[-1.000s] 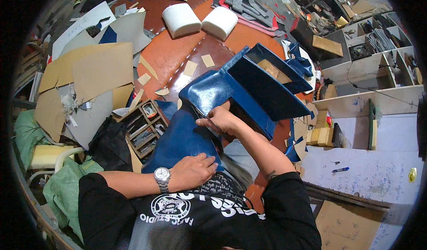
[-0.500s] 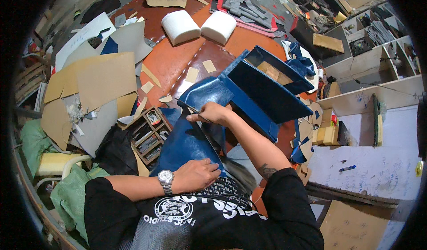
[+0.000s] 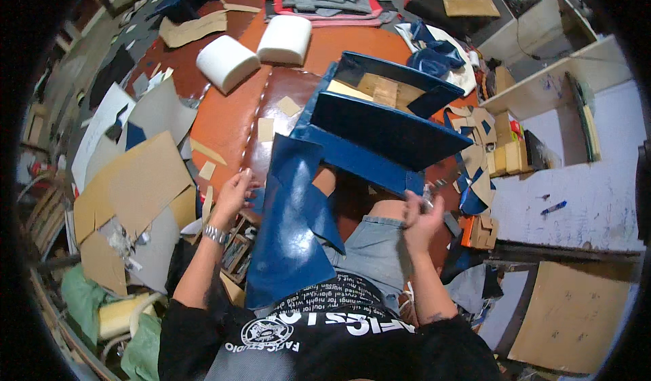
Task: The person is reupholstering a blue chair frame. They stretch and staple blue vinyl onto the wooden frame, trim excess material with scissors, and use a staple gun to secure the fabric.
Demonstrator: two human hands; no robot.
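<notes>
Blue sheet [image 3: 288,225] is carried on lap's left edge [image 3: 327,253], maybe leaving left hand [image 3: 232,196] loose, shiny thing [image 3: 428,194] held by right hand [image 3: 422,227].

two white rounded blocks [image 3: 285,40] side by side, tan cardboard sheets [image 3: 149,184], a blue pen [image 3: 554,208]

Fisheye at head height — downward

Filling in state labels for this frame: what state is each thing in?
Left hand: raised, fingers parted, apparently empty
Right hand: blurred, shiny thing at fingers, grip unclear
Blue sheet: draped over lap, uneven edge
Blue box: open, wooden-looking block inside
White blocks: side by side
Pen: lying on white board, cap unclear
Watch: worn on left wrist
</notes>
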